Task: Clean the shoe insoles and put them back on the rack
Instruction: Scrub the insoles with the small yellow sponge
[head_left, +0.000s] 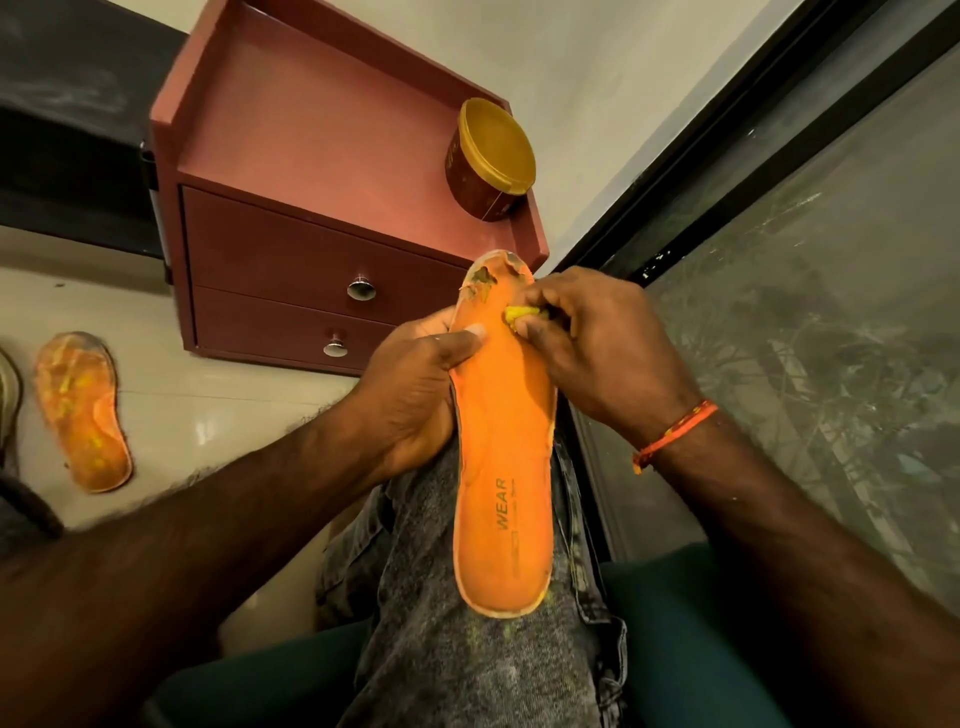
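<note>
Reddish drawer cabinet (311, 249) on pale floor (208, 405) beside window (831, 312).

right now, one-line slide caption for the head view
Left hand steadies an orange insole while the right hand rubs it with a yellow cloth.

The yellow wad (522, 315) is mostly hidden under the right hand's fingers (540, 301); small print under "WEAR" is unreadable.
</note>
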